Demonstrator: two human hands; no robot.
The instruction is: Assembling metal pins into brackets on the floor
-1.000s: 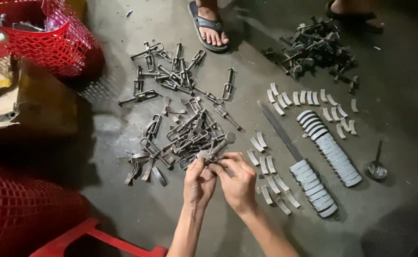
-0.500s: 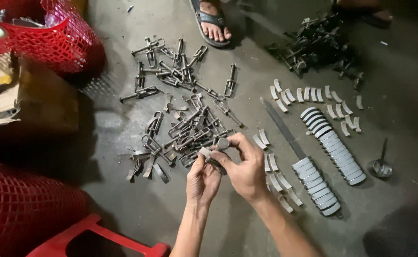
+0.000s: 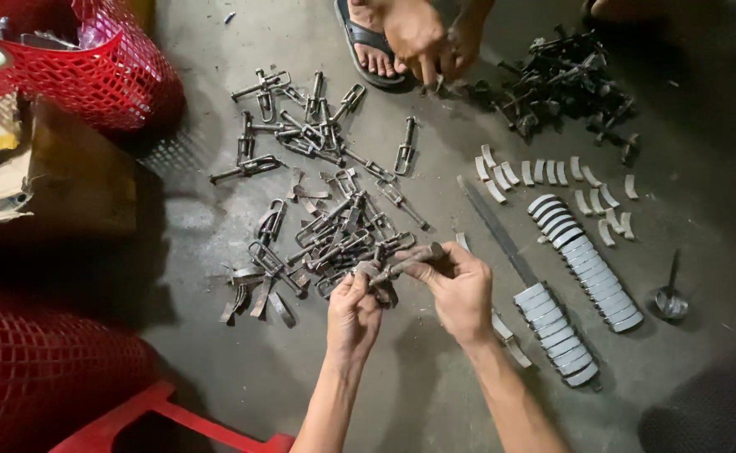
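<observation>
Both my hands meet over the floor at the near edge of a heap of dark metal clamps [image 3: 334, 226]. My left hand [image 3: 353, 315] pinches the lower end of one small metal clamp piece [image 3: 401, 264]. My right hand [image 3: 458, 289] grips its upper end, fingers curled round it. The piece is tilted, rising to the right. Just right of my right hand lie rows of curved pale metal shells [image 3: 556, 331].
A long flat file [image 3: 494, 226] lies between the heap and the shell rows. Another person's hands [image 3: 426, 38] and sandalled foot [image 3: 372, 46] are at the top by a dark parts pile [image 3: 565, 80]. Red baskets [image 3: 74, 59], a cardboard box [image 3: 66, 180], a red stool [image 3: 158, 424], a small valve [image 3: 670, 294].
The view has shifted a little. My hands stay together on the metal piece, now turned more upright. Another person's hands have come into view at the top, reaching toward the dark pile.
</observation>
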